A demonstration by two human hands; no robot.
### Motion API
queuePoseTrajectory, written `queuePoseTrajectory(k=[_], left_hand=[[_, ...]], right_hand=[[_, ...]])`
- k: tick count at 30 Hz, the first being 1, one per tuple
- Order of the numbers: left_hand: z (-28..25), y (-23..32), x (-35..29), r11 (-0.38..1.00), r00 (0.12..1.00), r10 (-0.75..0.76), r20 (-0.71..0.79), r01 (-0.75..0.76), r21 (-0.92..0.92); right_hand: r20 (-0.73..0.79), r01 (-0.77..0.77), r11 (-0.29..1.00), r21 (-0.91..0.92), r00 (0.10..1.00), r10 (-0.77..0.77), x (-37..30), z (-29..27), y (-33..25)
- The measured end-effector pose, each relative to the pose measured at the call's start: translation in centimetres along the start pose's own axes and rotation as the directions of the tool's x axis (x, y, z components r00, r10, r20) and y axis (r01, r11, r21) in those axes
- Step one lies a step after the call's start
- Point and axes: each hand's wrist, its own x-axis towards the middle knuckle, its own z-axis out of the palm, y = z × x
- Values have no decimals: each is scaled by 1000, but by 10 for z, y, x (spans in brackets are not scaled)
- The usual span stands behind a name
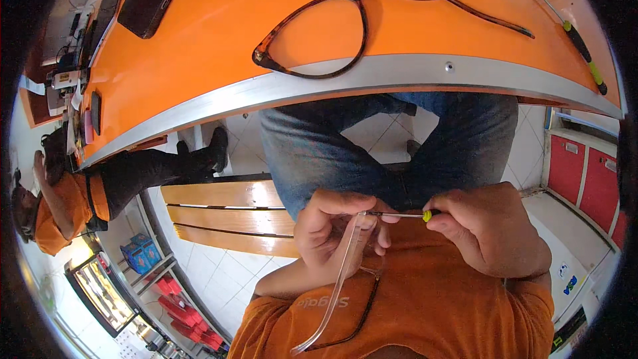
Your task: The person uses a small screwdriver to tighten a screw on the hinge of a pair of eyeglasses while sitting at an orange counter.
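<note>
My left hand (332, 226) is closed around the hinge end of a clear eyeglass temple (341, 260), which hangs down in front of my orange shirt. A thin dark strip runs beside its lower end; I cannot make out what that is. In my right hand (482, 229) is a small screwdriver (407, 215), gripped at its yellow-green collar, with the rest of the handle hidden in the palm. Its thin shaft points left, and the tip meets the hinge end between my left fingers. Both hands are above my lap, apart from the table.
Tortoiseshell glasses (362, 20) lie on the orange table (219, 20) near its metal edge. A second screwdriver (581, 50), black and yellow-green, rests at the right. At the left are a dark phone (151, 3) and a smaller dark device (96, 113). Another person (73, 199) is at far left, by a wooden bench (226, 216).
</note>
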Motion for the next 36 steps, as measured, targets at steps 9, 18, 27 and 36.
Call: queuePoseTrajectory(k=[9, 18, 27, 36], left_hand=[[-2, -1, -5, 995, 1000, 7, 17, -9, 98], [4, -1, -1, 1000, 1000, 23, 1, -23, -18], [7, 2, -1, 999, 999, -40, -35, 40, 13], [-2, 25, 21, 923, 991, -132, 2, 122, 364]], right_hand=[[157, -195, 972, 129, 972, 174, 3, -16, -4], [87, -109, 981, 160, 992, 96, 2, -9, 2], [163, -177, 874, 453, 980, 114, 2, 1, 14], [212, -202, 735, 647, 974, 81, 13, 18, 43]])
